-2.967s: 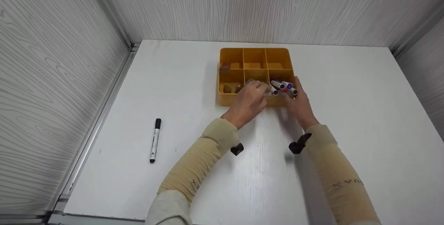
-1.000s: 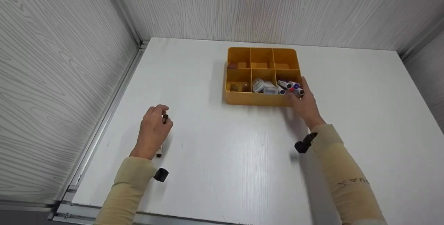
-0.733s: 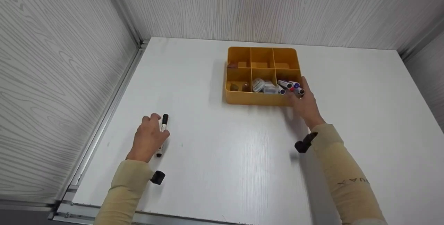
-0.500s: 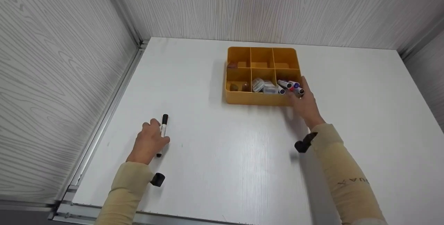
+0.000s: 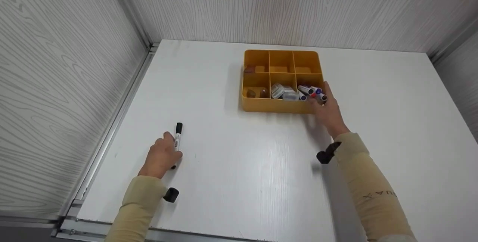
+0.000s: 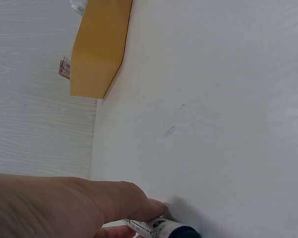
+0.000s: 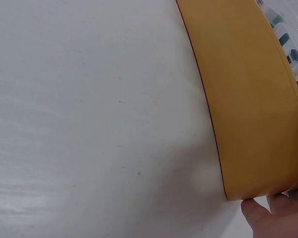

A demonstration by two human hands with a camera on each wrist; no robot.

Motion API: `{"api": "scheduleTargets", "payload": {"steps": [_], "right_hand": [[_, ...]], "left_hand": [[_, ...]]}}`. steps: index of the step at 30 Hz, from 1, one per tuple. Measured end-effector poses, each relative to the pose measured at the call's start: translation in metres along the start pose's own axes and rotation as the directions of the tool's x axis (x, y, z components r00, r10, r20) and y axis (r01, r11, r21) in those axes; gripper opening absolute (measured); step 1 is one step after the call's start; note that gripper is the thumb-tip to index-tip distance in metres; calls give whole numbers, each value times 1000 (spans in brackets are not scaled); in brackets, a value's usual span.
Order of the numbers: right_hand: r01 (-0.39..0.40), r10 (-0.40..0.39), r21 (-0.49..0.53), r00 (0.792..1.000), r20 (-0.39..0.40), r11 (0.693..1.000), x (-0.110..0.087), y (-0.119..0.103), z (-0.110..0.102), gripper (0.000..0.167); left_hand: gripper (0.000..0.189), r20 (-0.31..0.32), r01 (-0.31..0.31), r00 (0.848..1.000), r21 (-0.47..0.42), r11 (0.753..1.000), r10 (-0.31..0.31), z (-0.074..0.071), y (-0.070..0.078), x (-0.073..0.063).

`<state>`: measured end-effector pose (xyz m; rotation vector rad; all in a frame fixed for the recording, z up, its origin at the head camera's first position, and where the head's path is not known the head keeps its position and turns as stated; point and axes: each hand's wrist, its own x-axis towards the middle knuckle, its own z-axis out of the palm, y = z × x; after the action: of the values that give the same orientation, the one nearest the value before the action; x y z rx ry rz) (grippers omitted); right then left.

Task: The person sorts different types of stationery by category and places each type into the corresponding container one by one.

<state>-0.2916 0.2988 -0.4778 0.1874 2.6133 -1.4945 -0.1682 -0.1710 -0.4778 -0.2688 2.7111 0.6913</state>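
Note:
My left hand (image 5: 161, 156) pinches a white marker (image 5: 177, 141) with a black cap on the left part of the table. In the left wrist view, the thumb lies along the marker (image 6: 161, 229) and a fingertip shows under it. My right hand (image 5: 328, 115) grips the near right corner of a yellow divided box (image 5: 276, 104), thumb at the front rim and fingers along the right side. The right wrist view shows fingertips (image 7: 268, 215) against the box's side wall (image 7: 243, 99). Several markers (image 5: 310, 91) lie in the compartment beside that hand.
Small clear plastic cases (image 5: 284, 92) fill the front middle compartment. Brownish pieces (image 5: 251, 93) lie in the front left one, and a reddish piece (image 5: 249, 69) in the back left. Panels (image 5: 67, 85) wall the white table (image 5: 231, 167) at the back and sides.
My left hand has gone from the box to the marker on the left, slid down along it, and closed its fingers and thumb on it. The right hand has stayed on the box.

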Motion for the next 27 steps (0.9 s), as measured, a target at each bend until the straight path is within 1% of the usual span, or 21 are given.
{"api": "scheduleTargets", "payload": {"steps": [4, 9, 12, 19, 24, 27], "right_hand": [[-9, 9, 6, 1000, 3, 1000, 2, 0, 1, 94], [-15, 15, 11, 1000, 2, 1000, 2, 1, 1, 94], [-21, 21, 16, 1000, 1, 1000, 2, 1, 1, 94], [-23, 23, 27, 1000, 2, 999, 1, 1, 1, 93], [0, 0, 25, 1000, -2, 1000, 1, 3, 1, 95], [-4, 4, 28, 1000, 0, 1000, 1, 3, 1, 96]], "left_hand": [[38, -5, -6, 1000, -10, 1000, 6, 1, 1, 1], [39, -41, -42, 998, -21, 999, 42, 2, 4, 2], [39, -57, -63, 996, -32, 997, 61, 2, 9, 2], [40, -74, -78, 995, -110, 991, 70, 0, 23, 1], [35, -85, -108, 992, -159, 981, 95, 1, 30, 2], [31, -89, -124, 990, -186, 975, 109, 2, 34, 3]]}}
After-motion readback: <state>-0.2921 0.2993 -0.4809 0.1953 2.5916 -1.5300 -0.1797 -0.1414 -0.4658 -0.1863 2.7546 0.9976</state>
